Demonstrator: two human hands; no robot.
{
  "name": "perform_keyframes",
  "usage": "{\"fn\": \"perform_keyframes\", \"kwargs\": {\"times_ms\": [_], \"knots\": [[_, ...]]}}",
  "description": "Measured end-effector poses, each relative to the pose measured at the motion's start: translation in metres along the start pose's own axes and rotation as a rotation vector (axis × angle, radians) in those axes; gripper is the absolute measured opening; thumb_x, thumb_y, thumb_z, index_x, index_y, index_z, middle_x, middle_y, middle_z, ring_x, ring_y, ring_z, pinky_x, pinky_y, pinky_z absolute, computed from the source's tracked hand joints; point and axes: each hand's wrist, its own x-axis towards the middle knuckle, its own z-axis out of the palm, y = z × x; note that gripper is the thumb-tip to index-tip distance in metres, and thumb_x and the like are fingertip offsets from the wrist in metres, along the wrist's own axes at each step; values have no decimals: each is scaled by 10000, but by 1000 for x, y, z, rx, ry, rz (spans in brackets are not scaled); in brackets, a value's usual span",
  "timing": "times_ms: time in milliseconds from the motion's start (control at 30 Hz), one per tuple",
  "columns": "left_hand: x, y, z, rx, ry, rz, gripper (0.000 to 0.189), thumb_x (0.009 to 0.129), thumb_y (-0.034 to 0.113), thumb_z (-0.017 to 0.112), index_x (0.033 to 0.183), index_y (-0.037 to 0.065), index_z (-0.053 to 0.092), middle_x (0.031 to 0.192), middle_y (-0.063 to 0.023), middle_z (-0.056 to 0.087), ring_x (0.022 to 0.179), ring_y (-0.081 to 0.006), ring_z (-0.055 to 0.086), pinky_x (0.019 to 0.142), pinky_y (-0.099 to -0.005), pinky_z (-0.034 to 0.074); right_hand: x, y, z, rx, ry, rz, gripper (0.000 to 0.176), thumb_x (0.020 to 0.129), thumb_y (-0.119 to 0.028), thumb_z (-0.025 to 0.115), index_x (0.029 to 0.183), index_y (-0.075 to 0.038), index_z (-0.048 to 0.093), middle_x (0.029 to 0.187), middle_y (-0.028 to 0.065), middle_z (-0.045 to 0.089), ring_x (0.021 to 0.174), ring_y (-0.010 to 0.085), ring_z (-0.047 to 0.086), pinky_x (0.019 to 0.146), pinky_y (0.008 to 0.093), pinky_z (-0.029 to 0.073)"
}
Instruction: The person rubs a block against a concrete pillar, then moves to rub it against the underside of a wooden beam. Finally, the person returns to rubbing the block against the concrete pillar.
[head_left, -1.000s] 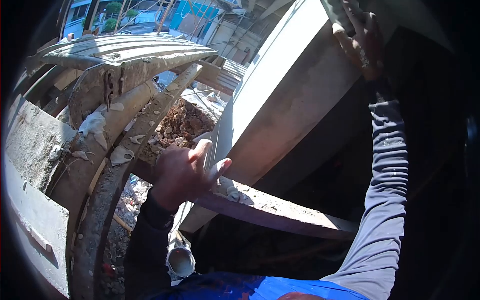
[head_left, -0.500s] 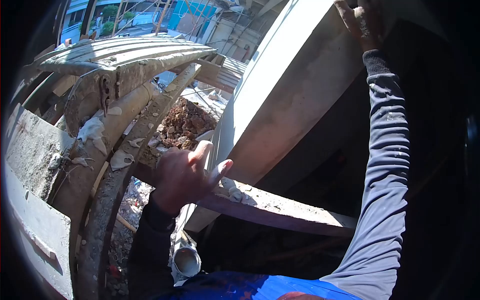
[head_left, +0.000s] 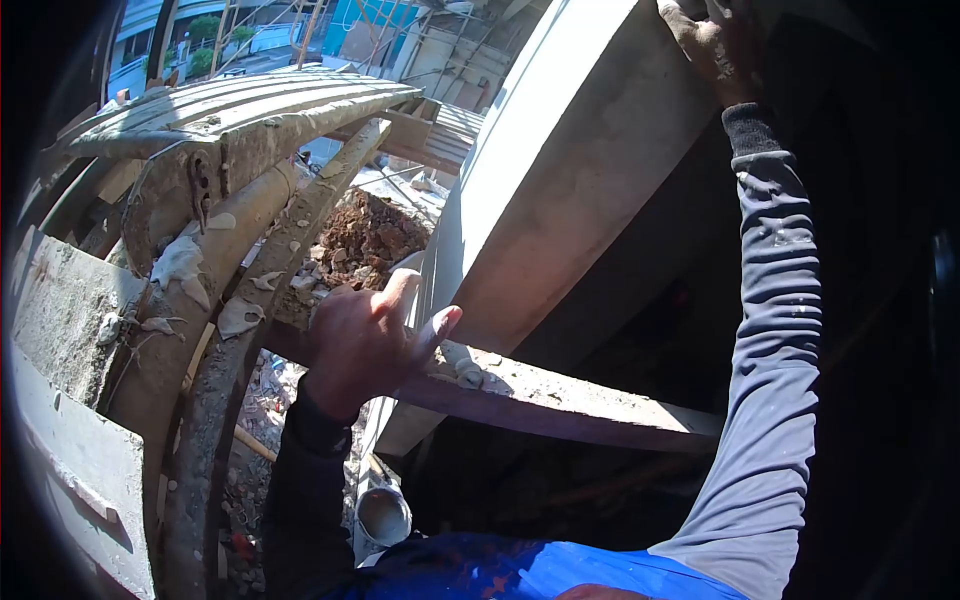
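Observation:
A large smooth grey concrete beam (head_left: 590, 215) slants from lower centre to the top, its left face bright in the sun. My left hand (head_left: 362, 340) is at the beam's lower left edge, with thumb and index finger spread and nothing visible between them. Its other fingers look curled and are partly hidden. My right hand (head_left: 718, 48) reaches up to the beam's upper right edge, fingers apart and laid against the surface. Pale dust marks that hand, and the top of the frame cuts its fingertips.
A curved timber (head_left: 570, 405) with mortar crumbs crosses below the beam. On the left are a plaster-spattered curved board (head_left: 215, 400), a corrugated sheet (head_left: 270, 100) and a grey panel (head_left: 80, 465). A pipe end (head_left: 383, 515) sits low, with reddish rubble (head_left: 370, 240) beyond.
The view has shifted a little, so the boards and rubble sit slightly higher and further left. Both hands keep nearly the same place and pose.

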Motion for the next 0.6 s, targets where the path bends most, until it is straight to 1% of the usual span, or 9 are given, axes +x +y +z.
{"fn": "perform_keyframes", "kwargs": {"times_ms": [33,100,167,300,367,433,500,567,600], "knots": [[-1,0,2,3,38,20,524,792,400,750,1142,84,520,589,-25,530,453,-204,514,470,-358,403,-6,15,21,44,-152,42,641,766,-331,713,1340,-135,505,1173,184,545,1013,347,554,820,440,473],[0,3,1,42,99,42,471,802,448,715,1028,60,576,524,-53,512,426,-225,514,437,-372,393,-50,-32,-9,217,166,-80,599,761,-335,725,1292,-125,546,1123,190,536,984,340,549,785,455,469],[6,5,-1,24,162,45,452,800,453,710,983,55,597,480,-59,484,410,-234,513,418,-379,386,-127,-74,-8,194,19,-258,446,741,-364,722,1139,-185,636,1128,157,504,1000,330,528,844,461,461],[8,8,-9,56,128,42,460,793,436,723,1013,61,572,476,-53,469,403,-233,509,412,-377,385,-166,-76,-14,270,-172,-561,528,753,-299,719,1262,-265,585,1139,142,508,1025,318,514,861,438,446],[6,5,-5,61,151,47,464,802,452,709,1002,56,577,471,-52,467,400,-233,510,411,-377,386,-94,-48,-18,193,-7,-305,592,758,-301,710,1326,-284,544,1126,143,526,1002,321,528,868,433,441],[7,5,-4,87,159,71,479,809,476,694,992,47,580,465,-54,470,399,-238,514,413,-378,390,-25,-10,-17,146,135,-280,672,779,-310,717,1400,-236,471,1185,182,530,1069,343,511,901,456,431],[8,7,-4,25,76,6,483,809,476,694,997,45,582,470,-56,477,404,-237,519,414,-378,389,10,-1,-31,-38,60,-5,677,756,-319,690,1366,-114,476,1214,188,553,1089,379,550,894,449,486],[6,6,-7,18,63,4,461,812,465,690,975,45,597,461,-58,475,393,-239,514,408,-382,391,9,32,1,260,-20,258,678,785,-323,695,1396,-152,455,1243,202,543,1106,364,522,917,456,450],[6,6,-9,11,74,16,451,810,461,691,963,46,601,455,-58,469,386,-241,508,405,-383,393,-6,37,8,268,128,132,676,800,-321,690,1404,-140,445,1270,216,536,1126,369,511,930,454,446]]}}
